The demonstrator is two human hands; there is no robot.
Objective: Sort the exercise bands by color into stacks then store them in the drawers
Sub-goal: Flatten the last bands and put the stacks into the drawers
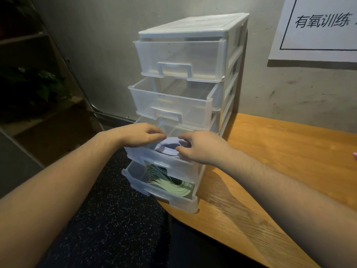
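A clear plastic drawer unit with several drawers stands on the wooden table's left end, all drawers pulled out. A stack of pale purple exercise bands lies in the third drawer. My left hand holds the stack's left end with curled fingers. My right hand pinches its right end. A stack of light green bands lies in the bottom drawer. The top drawer and second drawer look empty.
The wooden table stretches to the right, with a small pink object at the right edge. A white poster hangs on the grey wall. Dark speckled floor and a shelf with a plant lie to the left.
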